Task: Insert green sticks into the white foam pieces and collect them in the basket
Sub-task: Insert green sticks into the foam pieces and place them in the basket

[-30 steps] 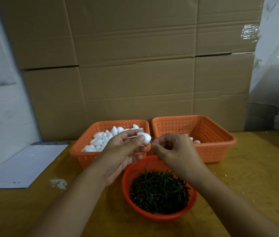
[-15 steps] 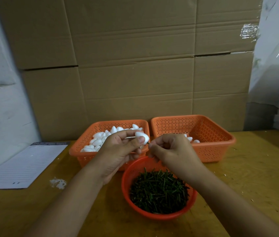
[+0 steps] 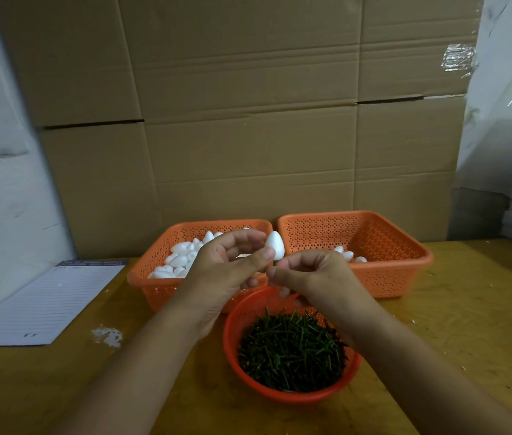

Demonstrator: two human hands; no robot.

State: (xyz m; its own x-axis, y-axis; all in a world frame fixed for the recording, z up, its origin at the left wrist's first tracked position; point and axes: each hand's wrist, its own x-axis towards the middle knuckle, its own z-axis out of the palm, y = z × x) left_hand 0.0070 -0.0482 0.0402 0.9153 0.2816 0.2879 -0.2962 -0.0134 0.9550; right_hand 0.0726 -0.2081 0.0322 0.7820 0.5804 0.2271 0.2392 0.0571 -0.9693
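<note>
white egg-shaped foam piece [image 3: 275, 244] upright, pointed end up, between my fingertips; a short green stick [image 3: 274, 263] pokes from its base, above the round basket of sticks [image 3: 292, 353].

Lined notepad [image 3: 44, 304], stacked cardboard boxes [image 3: 248, 120]

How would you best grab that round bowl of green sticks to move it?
Probably by the rim of the bowl, coming from above at its left edge, which is bare. The sticks fill the inside, the wall slopes, and the right hand and forearm hang over its far and right side.
</note>
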